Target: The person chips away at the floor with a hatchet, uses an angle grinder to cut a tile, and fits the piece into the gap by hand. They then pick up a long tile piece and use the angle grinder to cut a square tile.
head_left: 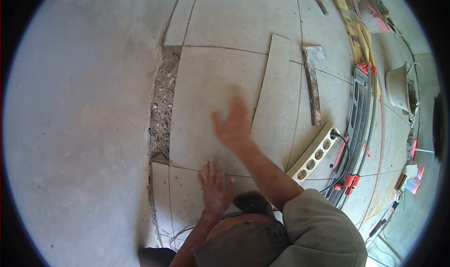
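Note:
My left hand (216,188) rests with its fingers stretched out on the floor tile, near the joint below the large pale tile (211,84). Above that tile is my right hand (233,126), smeared by motion, with thumb and fingers apart and nothing visible in it. Along the wall side of the tile runs a narrow gap of grey rubble (164,98). A loose cut strip of tile (276,74) lies slanted to the right of my right hand. Farther right lies a worn hatchet-like tool (312,86) with a flat metal head.
A white power strip (311,164) with a black plug lies by my right forearm. Beyond it stretches a long tile cutter (360,102) with red ends. Two buckets, one reddish (373,16) and one pale (397,87), stand at the right. A plain wall (84,126) fills the left.

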Motion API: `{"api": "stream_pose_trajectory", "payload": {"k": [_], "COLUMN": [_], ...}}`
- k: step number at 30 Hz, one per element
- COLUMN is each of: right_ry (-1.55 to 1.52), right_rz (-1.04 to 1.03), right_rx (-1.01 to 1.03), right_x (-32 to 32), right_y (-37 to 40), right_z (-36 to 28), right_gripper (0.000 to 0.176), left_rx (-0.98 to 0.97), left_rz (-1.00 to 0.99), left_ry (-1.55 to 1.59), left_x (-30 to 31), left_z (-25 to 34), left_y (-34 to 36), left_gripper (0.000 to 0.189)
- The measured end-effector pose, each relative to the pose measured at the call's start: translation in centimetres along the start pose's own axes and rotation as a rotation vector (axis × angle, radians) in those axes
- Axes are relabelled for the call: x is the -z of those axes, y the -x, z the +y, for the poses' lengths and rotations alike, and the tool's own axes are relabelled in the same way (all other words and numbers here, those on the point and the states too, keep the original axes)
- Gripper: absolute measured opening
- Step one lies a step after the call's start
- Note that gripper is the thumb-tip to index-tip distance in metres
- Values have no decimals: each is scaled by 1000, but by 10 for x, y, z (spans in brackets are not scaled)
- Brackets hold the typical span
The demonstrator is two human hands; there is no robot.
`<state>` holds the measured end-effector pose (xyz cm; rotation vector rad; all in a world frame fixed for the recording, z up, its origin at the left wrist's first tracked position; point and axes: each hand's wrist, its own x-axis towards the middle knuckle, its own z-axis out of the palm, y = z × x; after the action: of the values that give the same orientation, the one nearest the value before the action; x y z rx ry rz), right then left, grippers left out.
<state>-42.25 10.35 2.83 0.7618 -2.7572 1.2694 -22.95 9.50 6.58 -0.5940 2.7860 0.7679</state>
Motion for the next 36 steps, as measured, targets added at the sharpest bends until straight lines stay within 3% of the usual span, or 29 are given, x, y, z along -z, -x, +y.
{"api": "stream_pose_trajectory", "payload": {"k": [1, 3, 7, 9, 10, 13, 15, 16, 18, 19, 21, 22, 24, 26, 30, 36], "right_ry": [231, 327, 447, 558, 545, 426, 471, 353, 30, 15, -483, -423, -287, -233, -250, -87], "right_rz": [45, 179, 82, 60, 51, 133, 145, 190, 234, 226, 45, 10, -50, -135, -178, -361], "right_rx": [-163, -377, -440, -521, -514, -505, -417, -468, -581, -572, -674, -600, -465, -389, -287, -369], "right_x": [26, 64, 65, 56, 54, 66, 64, 68, 75, 68, 50, 35, -8, -36, -84, -107], "right_y": [-10, -21, -25, -28, -31, -37, -37, -39, -39, -36, -31, -30, -29, -30, -30, -54], "right_z": [22, 59, 63, 58, 59, 82, 91, 81, 48, 30, -9, -21, -37, -64, -94, -109], "right_gripper": [78, 85, 90, 95, 95, 93, 91, 89, 86, 86, 86, 86, 87, 89, 85, 70], "left_rx": [-8, -139, -185, -116, -101, -48, 330, 362, 310, 315, 257, 253, 667, 750, 708, 663], "left_rz": [8, 1, 144, -381, -375, -233, -269, -243, -26, -8, 177, 178, 183, 446, 526, 460], "left_ry": [6, 39, 217, 306, 299, 264, 513, 508, 1030, 1023, 921, 925, 1095, 1324, 1385, 1410], "left_x": [-9, -32, -36, -8, -8, -8, 3, 7, 13, 18, 26, 25, 21, 21, 43, 59], "left_z": [7, 19, 46, 42, 32, 11, 8, 9, 19, 22, 28, 20, -14, -47, -97, -137], "left_y": [-10, -31, -37, -14, -1, 22, 24, 18, -3, -13, -29, -26, -17, -13, -18, -34], "left_gripper": [61, 63, 61, 59, 59, 57, 53, 53, 51, 51, 48, 48, 44, 35, 29, 27]}}
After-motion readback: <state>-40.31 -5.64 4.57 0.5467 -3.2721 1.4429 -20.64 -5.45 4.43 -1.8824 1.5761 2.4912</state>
